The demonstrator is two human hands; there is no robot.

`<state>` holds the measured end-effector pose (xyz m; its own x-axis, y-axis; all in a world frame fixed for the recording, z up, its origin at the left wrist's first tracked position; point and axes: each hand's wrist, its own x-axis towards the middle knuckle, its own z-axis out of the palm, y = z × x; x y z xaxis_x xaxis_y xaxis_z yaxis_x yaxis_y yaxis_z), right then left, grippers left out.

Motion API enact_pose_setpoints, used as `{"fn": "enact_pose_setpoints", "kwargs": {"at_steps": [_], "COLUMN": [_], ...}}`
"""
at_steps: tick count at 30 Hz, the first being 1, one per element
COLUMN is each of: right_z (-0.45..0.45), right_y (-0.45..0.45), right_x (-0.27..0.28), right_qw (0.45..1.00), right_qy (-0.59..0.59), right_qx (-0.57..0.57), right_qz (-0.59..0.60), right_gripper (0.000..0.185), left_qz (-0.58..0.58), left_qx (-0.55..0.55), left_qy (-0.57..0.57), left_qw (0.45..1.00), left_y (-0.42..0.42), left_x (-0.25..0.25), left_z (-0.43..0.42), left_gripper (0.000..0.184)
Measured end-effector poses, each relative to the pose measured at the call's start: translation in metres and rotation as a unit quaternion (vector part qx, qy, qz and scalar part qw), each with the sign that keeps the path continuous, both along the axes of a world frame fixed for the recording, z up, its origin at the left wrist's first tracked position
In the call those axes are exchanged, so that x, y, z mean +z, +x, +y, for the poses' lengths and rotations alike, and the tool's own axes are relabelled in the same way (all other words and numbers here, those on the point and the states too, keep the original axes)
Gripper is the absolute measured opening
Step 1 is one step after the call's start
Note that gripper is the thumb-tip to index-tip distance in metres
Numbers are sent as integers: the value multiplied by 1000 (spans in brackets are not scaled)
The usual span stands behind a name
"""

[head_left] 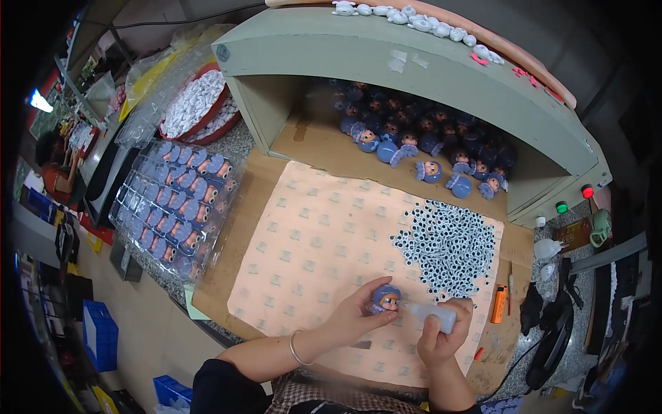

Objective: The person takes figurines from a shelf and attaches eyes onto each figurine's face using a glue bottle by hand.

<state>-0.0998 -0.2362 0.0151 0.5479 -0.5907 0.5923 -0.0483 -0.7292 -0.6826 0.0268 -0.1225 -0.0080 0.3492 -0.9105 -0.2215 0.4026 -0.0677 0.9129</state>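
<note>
My left hand (357,312) is closed around a small doll head (387,299) with blue-purple hair, its face turned to the right. In my right hand (445,337) is a translucent white squeeze bottle (440,318), tilted with its nozzle toward the doll's face. I cannot tell whether the nozzle touches it. Just beyond my right hand lies a spread pile of small black-and-white doll eyes (452,241) on the pink patterned sheet (310,238).
Many doll heads (429,171) sit inside the grey-green cabinet (331,52). Clear trays of dolls (176,200) stand left, near a red basket (219,103) of white pieces. An orange utility knife (498,304) lies right. Another person (58,169) sits far left.
</note>
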Motion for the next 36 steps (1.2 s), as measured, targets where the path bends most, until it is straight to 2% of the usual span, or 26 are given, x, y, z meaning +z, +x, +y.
{"fn": "enact_pose_setpoints", "kwargs": {"at_steps": [3,6,9,12,16,19,22,23,25,28,29,32,36], "right_z": [0,-1,-2,-3,-20,-31,-44,-48,-52,-51,-53,-53,-54], "right_y": [1,-5,10,13,5,15,47,61,88,116,123,129,119], "right_x": [0,-12,4,33,29,29,29,25,15,4,-8,-14,-7], "right_qw": [1000,991,949,900,870,872,923,954,972,908,898,887,928], "right_qy": [10,130,269,408,490,487,346,226,-21,-63,-82,-139,-127], "right_qx": [6,-11,1,-48,2,52,72,66,51,43,30,26,34], "right_qz": [-8,-26,-167,-143,-54,-18,156,183,229,411,432,440,348], "right_gripper": [24,24,19,25,26,20,11,12,14,19,17,14,12], "left_qz": [-3,1,0,10,31,47,44,40,37,52,62,39,73], "left_qx": [1,1,2,2,5,-2,-17,-22,-22,-18,-16,-17,-15], "left_qy": [2,3,10,6,0,1,-12,-18,-23,-36,-40,-27,-43], "left_qw": [1000,1000,1000,1000,1000,999,999,999,999,998,997,999,996], "left_y": [0,1,1,2,0,0,0,1,1,2,2,3,5], "left_x": [2,0,2,3,1,1,0,0,-1,-2,-3,-2,-4], "left_z": [0,0,0,0,-1,0,1,1,2,2,3,4,3], "left_gripper": [60,60,61,61,58,57,58,58,58,57,57,52,53]}}
